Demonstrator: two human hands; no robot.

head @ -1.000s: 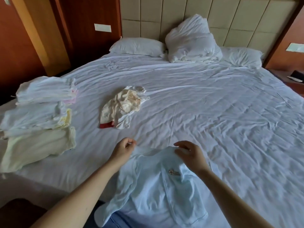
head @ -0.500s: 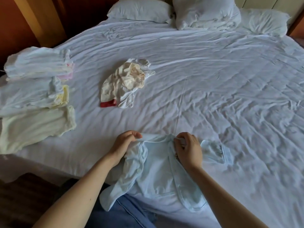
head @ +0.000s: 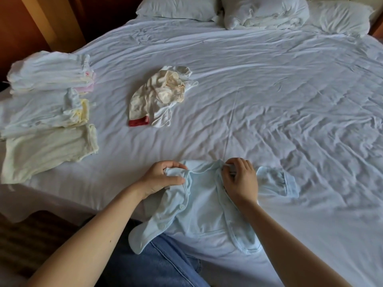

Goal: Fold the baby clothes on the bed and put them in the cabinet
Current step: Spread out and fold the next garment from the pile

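The pale blue baby top (head: 203,206) lies front-open at the near edge of the bed (head: 269,104), right in front of me, with one sleeve (head: 277,181) spread flat to the right and its lower left flap hanging off the mattress over my jeans (head: 157,264). My left grip (head: 163,179) is closed, fingers and thumb curled round the bunched left shoulder of the top. My right grip (head: 241,181) is closed too, fingertips pinching the fabric at the neckline on the other side. I judge this to be the laying-out step: the top is being pulled square by the shoulders before any fold goes in. The next move, as I read it, calls for freeing the bunched left side and drawing the hanging flap up onto the sheet, then closing the front panels flat so the sleeves can be turned in. Farther out, near the middle of the bed, a crumpled cream garment (head: 159,96) with a red hem waits unfolded. Three folded piles (head: 47,112) sit in a row along the left edge, well apart from my work. White pillows (head: 265,11) line the head of the bed. I cannot make out the cabinet for certain from here.
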